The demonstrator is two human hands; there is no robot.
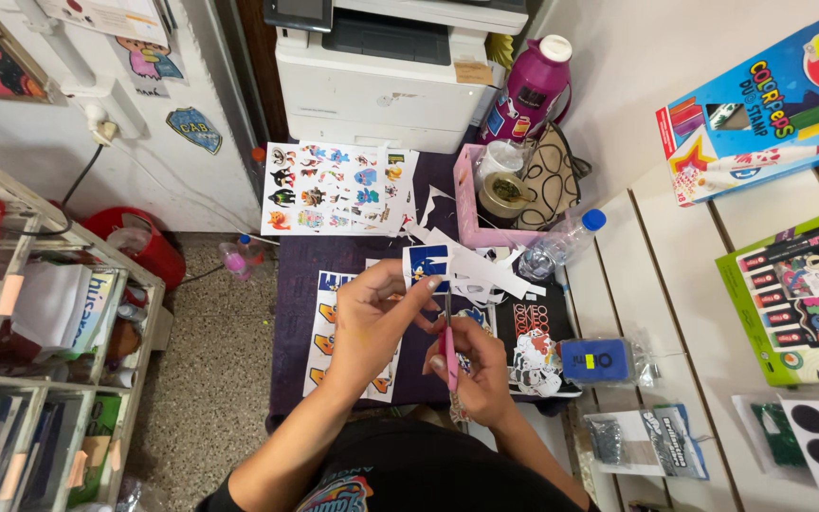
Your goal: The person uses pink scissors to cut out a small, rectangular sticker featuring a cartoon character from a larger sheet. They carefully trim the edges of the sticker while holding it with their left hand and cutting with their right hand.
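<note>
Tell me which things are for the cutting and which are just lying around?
For the cutting: pink scissors in the right hand; blue sticker piece in the left hand; sticker sheet.
Lying around: purple bottle, printer, water bottle.

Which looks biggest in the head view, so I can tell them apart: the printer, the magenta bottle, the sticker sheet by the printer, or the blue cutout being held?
1. Printer
2. Sticker sheet
3. Magenta bottle
4. Blue cutout, held by the left hand
</note>
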